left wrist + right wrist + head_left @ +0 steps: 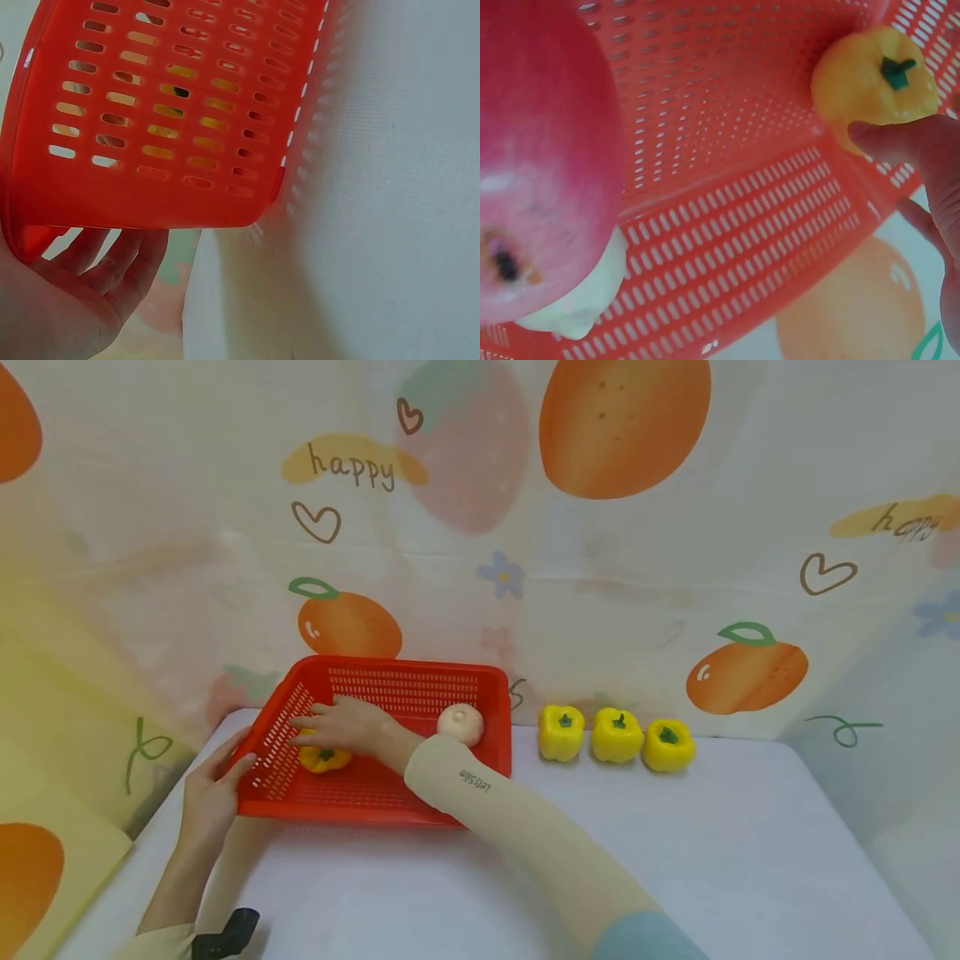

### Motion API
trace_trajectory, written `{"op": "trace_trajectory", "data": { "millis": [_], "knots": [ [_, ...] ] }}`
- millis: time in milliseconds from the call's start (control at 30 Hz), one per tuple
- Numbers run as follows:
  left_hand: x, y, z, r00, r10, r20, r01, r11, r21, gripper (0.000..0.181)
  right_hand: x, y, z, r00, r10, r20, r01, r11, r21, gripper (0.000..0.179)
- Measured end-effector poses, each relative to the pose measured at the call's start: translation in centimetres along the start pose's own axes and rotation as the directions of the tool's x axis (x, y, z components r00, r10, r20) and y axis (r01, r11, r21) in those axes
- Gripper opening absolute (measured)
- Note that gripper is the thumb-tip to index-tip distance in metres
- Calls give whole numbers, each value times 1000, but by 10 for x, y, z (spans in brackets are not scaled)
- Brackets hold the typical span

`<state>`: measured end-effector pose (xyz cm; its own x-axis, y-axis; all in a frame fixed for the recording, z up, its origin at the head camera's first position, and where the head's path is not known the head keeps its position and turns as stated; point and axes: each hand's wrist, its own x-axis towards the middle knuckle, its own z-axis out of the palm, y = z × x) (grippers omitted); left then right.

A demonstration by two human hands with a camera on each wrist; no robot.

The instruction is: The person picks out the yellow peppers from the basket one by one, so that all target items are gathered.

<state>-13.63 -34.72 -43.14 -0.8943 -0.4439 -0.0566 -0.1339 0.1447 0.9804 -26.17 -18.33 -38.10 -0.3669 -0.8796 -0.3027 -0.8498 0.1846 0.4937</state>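
Observation:
My left hand (208, 797) grips the left rim of a red plastic basket (360, 814); in the left wrist view its fingers (139, 262) pass under the rim. Inside the basket, at its left end, sits a yellow bell pepper (327, 762) with a green stem. My right hand (352, 724) is over that pepper, fingers extended and spread toward the left wall. In the right wrist view the thumb (889, 142) is right at the pepper's side, and the pepper's top shows uncovered.
A pale round item (460, 724) lies at the basket's right end. Close to the right wrist camera is a large pink-red fruit (547, 150), hidden by the sleeve in the head view. Three yellow bell peppers (617, 735) stand in a row right of the basket.

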Motion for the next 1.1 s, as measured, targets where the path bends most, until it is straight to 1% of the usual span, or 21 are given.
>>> {"op": "trace_trajectory", "data": {
  "millis": [67,167,233,300,367,433,533,600,667,733,800,900,1000,1100],
  "knots": [
    [0,1,3,1000,6,5,-6,1000,-4,50,3,-3,3,1000,-9,3,9,1000,-16,67],
    [0,2,7,1000,24,10,-24,1000,20,50,7,-9,10,1000,-20,6,20,999,-34,65],
    [-1,2,8,999,29,16,-29,999,20,49,9,-11,14,1000,-20,0,20,999,-45,64],
    [-2,2,9,999,34,15,-34,999,35,49,9,-13,16,1000,-10,-14,9,999,-51,63],
    [-3,3,10,999,31,9,-31,999,25,49,9,-12,16,1000,9,-30,-10,999,-46,62],
    [-4,4,10,1000,27,4,-27,999,23,48,6,-9,15,999,33,-35,-34,999,-10,62],
    [-4,5,10,1000,10,-2,-10,1000,2,48,1,-1,15,996,85,-32,-81,990,112,61],
    [-3,5,10,1000,4,-6,-4,1000,-3,48,-5,5,15,991,126,-36,-116,972,203,60],
    [-2,5,9,1000,6,-16,-6,1000,9,48,-11,12,17,985,164,-49,-143,945,295,60],
    [-2,4,8,1000,2,-25,-1,1000,9,48,-18,17,17,979,192,-69,-154,918,366,59],
    [-1,3,7,999,-2,-33,2,1000,18,48,-23,22,18,974,210,-85,-158,897,413,60],
    [-1,2,5,999,-14,-31,13,1000,-23,49,-33,27,16,968,236,-81,-169,861,479,61],
    [-1,1,4,999,0,-35,0,1000,-4,48,-44,30,11,965,257,-58,-188,826,531,63],
    [-1,1,2,999,5,-42,-4,1000,29,48,-57,34,7,959,276,-60,-191,791,581,65]
  ]
}}
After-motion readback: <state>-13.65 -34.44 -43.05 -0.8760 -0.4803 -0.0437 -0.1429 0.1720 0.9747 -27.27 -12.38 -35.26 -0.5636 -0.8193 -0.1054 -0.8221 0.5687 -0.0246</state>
